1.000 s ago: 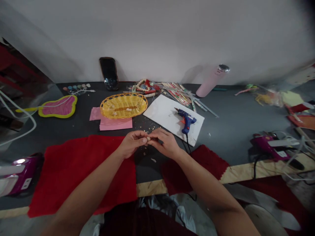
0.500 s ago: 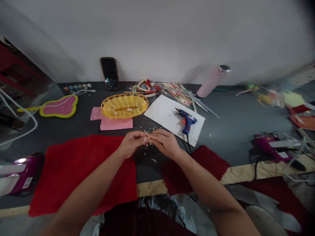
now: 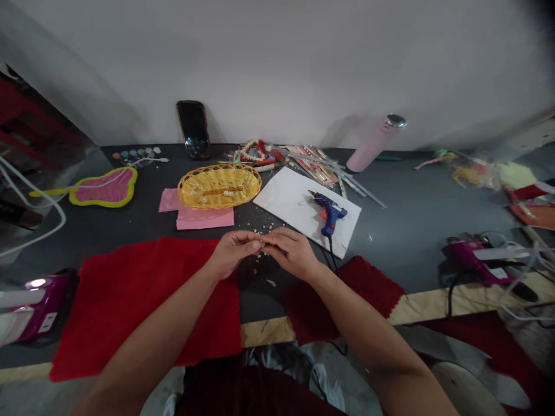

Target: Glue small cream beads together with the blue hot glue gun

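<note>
My left hand (image 3: 232, 253) and my right hand (image 3: 292, 251) meet fingertip to fingertip over the dark table. Both are closed in a pinch around something small and pale between them, too small to name. Tiny pale bits (image 3: 255, 270) lie scattered on the table beneath and around the fingers. Just beyond my left hand is a yellow woven basket (image 3: 217, 188) with a few small pale pieces inside, partly over pink sheets (image 3: 206, 218). A blue glue gun (image 3: 332, 215) rests on a white board (image 3: 281, 193) beyond my right hand.
Red cloth (image 3: 151, 300) spreads at the left, darker red cloth (image 3: 368, 283) at the right. A phone (image 3: 193, 130) leans on the wall. A pink bottle (image 3: 373, 144) stands behind patterned sticks (image 3: 316, 167). Purple devices (image 3: 43, 306) sit at both sides, with cables.
The fingers of my right hand have shifted slightly around the pinched spot. Otherwise the scene looks the same.
</note>
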Motion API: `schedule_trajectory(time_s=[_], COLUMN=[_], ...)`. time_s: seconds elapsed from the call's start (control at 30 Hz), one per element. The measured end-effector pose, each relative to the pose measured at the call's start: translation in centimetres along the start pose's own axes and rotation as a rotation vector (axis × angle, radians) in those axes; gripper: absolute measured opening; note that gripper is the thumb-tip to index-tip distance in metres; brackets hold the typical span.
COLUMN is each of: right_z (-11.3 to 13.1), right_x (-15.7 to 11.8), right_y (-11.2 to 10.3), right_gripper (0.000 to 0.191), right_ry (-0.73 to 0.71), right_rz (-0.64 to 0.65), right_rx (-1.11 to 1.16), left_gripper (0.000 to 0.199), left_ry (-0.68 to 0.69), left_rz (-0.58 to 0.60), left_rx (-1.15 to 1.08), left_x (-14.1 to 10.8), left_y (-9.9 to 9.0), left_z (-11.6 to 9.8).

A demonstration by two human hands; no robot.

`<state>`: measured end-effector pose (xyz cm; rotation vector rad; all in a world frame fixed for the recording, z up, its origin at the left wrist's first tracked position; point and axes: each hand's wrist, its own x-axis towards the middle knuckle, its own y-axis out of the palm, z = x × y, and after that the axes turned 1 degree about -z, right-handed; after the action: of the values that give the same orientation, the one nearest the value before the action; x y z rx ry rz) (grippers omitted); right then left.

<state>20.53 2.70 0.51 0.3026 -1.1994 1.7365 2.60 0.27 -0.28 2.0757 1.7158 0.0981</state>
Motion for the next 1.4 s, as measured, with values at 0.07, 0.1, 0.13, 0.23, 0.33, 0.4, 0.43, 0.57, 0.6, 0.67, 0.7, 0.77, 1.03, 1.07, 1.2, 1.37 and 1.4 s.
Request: schedule_trajectory(time_s=[0.07, 0.1, 0.13, 0.23, 0.33, 0.4, 0.43, 0.57, 0.6, 0.67, 0.7, 0.77, 1.03, 1.07, 1.2, 1.37, 1.4], right_z=[0.0, 0.0, -0.1, -0.2, -0.3, -0.3, -0.3, 0.0, 0.1, 0.3, 0.3, 0.4, -0.1, -0.2, -0.3, 0.3, 0.4], right_x=[-0.1, -0.1, -0.2, -0.3, -0.4, -0.4, -0.3, 0.2, 0.3, 0.4, 0.5, 0.5, -0.2, -0.3, -0.3, 0.3, 0.4], right_y=[0.1, 0.2, 0.2, 0.3, -0.1, -0.4, -0.7, -1.2, -1.2, -1.2, -1.1, -0.8, 0.4, 0.4, -0.1, -0.7, -0.7], right_gripper=[0.021, 0.021, 0.021, 0.023, 0.031, 0.029, 0.025, 0.015, 0.013, 0.012, 0.012, 0.013, 0.024, 0.021, 0.012, 0.010, 0.009], right_ry=[-0.017, -0.023, -0.026, -0.001, 0.064, 0.121, 0.149, 0.245, 0.257, 0.251, 0.234, 0.195, 0.185, 0.201, 0.246, 0.202, 0.168], right_rz=[-0.003, -0.003, 0.000, 0.026, 0.058, 0.029, -0.004, -0.123, -0.131, -0.142, -0.141, -0.117, 0.029, 0.026, -0.031, -0.106, -0.107], right_rx=[-0.031, -0.041, -0.044, -0.013, 0.039, 0.046, 0.036, -0.036, -0.042, -0.030, -0.014, 0.035, 0.078, 0.077, 0.054, 0.034, 0.056], left_gripper=[0.023, 0.022, 0.021, 0.020, 0.018, 0.016, 0.014, 0.012, 0.012, 0.014, 0.015, 0.018, 0.022, 0.022, 0.023, 0.021, 0.021], left_ry=[0.008, 0.019, 0.031, 0.059, 0.062, 0.066, 0.071, 0.064, 0.058, 0.045, 0.041, 0.036, 0.059, 0.067, 0.067, 0.057, 0.054], left_rz=[0.008, 0.013, 0.018, 0.022, -0.001, -0.029, -0.044, -0.068, -0.064, -0.049, -0.041, -0.029, -0.026, -0.034, -0.044, -0.029, -0.025], left_rx=[0.031, 0.046, 0.060, 0.082, 0.048, 0.005, -0.020, -0.106, -0.114, -0.114, -0.110, -0.099, 0.025, 0.035, 0.031, -0.001, -0.004], left_x=[0.0, -0.1, -0.1, -0.2, -0.2, -0.1, 0.0, 0.2, 0.2, 0.2, 0.1, 0.1, 0.0, 0.0, 0.1, 0.2, 0.3], left_y=[0.1, 0.1, 0.1, 0.2, 0.3, 0.2, 0.1, -0.3, -0.4, -0.4, -0.3, -0.2, 0.0, 0.0, 0.0, -0.2, -0.2], left_z=[0.0, 0.0, 0.0, -0.2, -0.7, -1.2, -1.3, -1.4, -1.3, -1.1, -1.0, -0.8, -0.3, -0.2, -0.2, -0.2, -0.1])
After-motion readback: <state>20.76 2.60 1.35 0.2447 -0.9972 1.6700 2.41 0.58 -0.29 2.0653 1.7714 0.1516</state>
